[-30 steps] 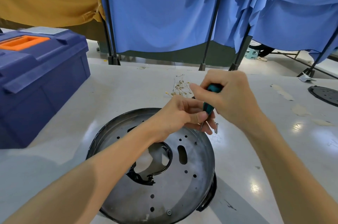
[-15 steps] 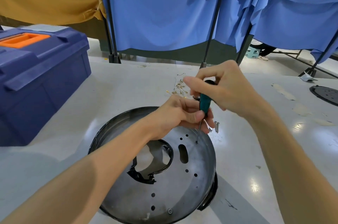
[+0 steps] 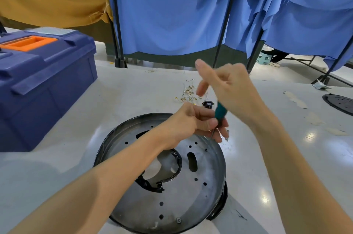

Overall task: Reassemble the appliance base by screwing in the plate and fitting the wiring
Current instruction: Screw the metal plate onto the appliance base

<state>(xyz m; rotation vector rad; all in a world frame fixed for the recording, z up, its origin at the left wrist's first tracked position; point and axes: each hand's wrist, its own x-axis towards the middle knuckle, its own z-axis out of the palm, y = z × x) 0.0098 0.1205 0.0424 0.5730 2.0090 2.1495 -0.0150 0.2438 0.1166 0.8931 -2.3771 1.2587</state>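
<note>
Two bare hands meet over the far rim of a round metal plate, which sits on the black appliance base at the near middle of a pale table. The left hand pinches the screwdriver where its teal handle meets the thin shaft, thumb on the near side and fingers curled behind. The shaft slants down and to the left, its tip set in a small hole near the plate's far right edge. The right hand hangs above the handle with two fingers stretched out and blurred, clear of the tool; whether the rest of it grips the handle top I cannot tell, since the palm hides that end. One screw is seated near the plate's near rim. Beyond the hands a tangle of wiring with brass terminals lies on the table, with a small black part just beside it. At left stands a blue toolbox with an orange handle, and blue curtains hang behind.
</note>
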